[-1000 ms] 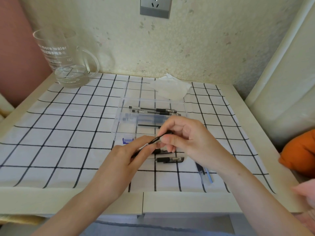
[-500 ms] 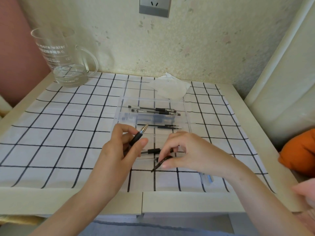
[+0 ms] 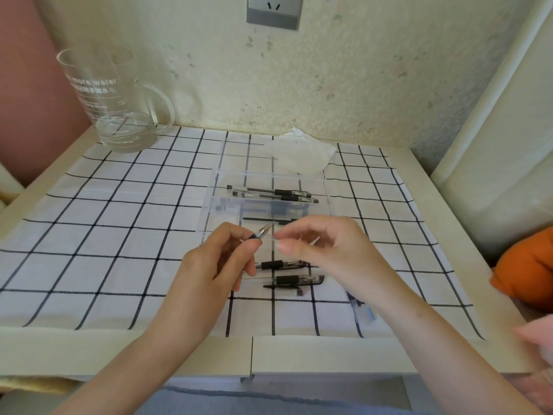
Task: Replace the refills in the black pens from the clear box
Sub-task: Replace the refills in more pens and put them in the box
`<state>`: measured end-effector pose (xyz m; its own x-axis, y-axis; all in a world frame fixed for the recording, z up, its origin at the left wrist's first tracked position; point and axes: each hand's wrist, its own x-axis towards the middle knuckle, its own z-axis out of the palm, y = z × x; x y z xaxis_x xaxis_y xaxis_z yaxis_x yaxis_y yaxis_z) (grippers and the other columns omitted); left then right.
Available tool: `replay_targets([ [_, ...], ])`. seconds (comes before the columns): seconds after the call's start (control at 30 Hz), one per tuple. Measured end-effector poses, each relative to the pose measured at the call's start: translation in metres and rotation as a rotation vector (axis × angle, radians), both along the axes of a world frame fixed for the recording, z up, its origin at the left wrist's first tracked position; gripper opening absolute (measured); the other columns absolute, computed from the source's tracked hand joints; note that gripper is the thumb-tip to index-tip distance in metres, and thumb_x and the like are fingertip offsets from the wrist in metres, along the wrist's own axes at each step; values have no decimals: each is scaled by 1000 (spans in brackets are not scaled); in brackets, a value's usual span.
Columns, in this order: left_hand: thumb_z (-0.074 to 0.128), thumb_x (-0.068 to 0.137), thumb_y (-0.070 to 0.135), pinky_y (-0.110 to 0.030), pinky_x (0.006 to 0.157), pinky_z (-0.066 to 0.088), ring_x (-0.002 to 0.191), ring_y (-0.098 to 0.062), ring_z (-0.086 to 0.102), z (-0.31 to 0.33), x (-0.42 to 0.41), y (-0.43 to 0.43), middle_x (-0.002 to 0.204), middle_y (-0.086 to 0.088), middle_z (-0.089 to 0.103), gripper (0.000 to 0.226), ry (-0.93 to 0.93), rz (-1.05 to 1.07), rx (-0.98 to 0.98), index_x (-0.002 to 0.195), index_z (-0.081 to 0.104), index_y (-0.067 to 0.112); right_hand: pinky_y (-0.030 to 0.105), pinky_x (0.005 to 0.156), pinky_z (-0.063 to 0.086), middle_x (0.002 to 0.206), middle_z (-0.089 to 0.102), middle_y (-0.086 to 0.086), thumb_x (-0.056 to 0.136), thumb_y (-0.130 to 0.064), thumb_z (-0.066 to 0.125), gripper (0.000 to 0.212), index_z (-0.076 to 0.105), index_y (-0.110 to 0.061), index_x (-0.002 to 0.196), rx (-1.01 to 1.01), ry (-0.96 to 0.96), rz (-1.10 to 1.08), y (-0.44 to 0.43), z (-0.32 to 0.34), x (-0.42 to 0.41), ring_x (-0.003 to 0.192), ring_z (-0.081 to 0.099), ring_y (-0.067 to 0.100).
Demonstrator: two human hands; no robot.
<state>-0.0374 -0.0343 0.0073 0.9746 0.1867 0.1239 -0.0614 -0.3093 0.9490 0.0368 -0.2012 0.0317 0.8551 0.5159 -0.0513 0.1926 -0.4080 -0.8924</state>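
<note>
On the bench edge nearest me, my left hand grips the pen's front section, metal tip aimed up and away to the right, long axis on that diagonal. My right hand hovers just beside the tip, fingers loosely curled, holding nothing I can see. I should hold steady and pinch straight along that axis. Beyond lie pen parts, then the clear box.

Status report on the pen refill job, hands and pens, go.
Left hand grips black pen, tip up. Right hand beside the tip, fingers curled, apparently empty. Two pens lie on the cloth; more in clear box. Nothing in the way.
</note>
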Motion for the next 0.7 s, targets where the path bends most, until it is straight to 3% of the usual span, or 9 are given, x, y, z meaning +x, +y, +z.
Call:
replay_targets([
  [0.13, 46, 80, 42, -18, 51, 40, 49, -7, 45, 0, 0, -1, 63, 5, 60, 26, 9, -24, -72, 86, 59, 20, 17, 62, 42, 86, 73, -7, 73, -30, 72, 19, 76, -21, 90, 287, 243, -52, 6, 2, -7, 75, 59, 3],
  [0.2, 48, 79, 42, -16, 50, 39, 49, -6, 45, 0, 0, -2, 62, 5, 59, 24, 12, -53, -75, 85, 60, 22, 20, 60, 39, 76, 71, -7, 70, -30, 71, 25, 75, -16, 91, 361, 309, -68, 12, -1, -11, 67, 54, 6],
  [0.3, 50, 78, 42, -14, 48, 37, 47, -6, 43, 1, 0, -3, 60, 4, 59, 20, 16, -71, -98, 82, 60, 25, 19, 57, 38, 67, 67, -9, 69, -30, 72, 24, 75, -15, 88, 449, 332, -132, 22, -7, -17, 62, 41, 14],
  [0.5, 65, 65, 44, -18, 49, 40, 49, -11, 48, 0, 0, -4, 73, 10, 60, 24, 28, 29, -177, 82, 55, 30, 21, 61, 38, 72, 65, -4, 67, -31, 72, 19, 74, -19, 81, 516, 338, -207, 26, -9, -20, 59, 43, 12],
  [0.6, 65, 71, 32, -15, 43, 36, 44, -11, 46, 2, 0, -5, 67, 7, 60, 17, 40, 19, -219, 81, 55, 22, 19, 64, 40, 69, 66, -8, 69, -25, 72, 13, 73, -17, 79, 511, 328, -233, 24, -8, -20, 56, 50, 0],
  [0.7, 57, 73, 33, -16, 39, 33, 40, -11, 45, 4, -2, -10, 56, 0, 60, 24, 54, -17, -276, 85, 54, 12, 12, 62, 44, 67, 67, -10, 72, -19, 72, 9, 73, -15, 80, 525, 330, -226, 22, -9, -20, 57, 56, -2],
])
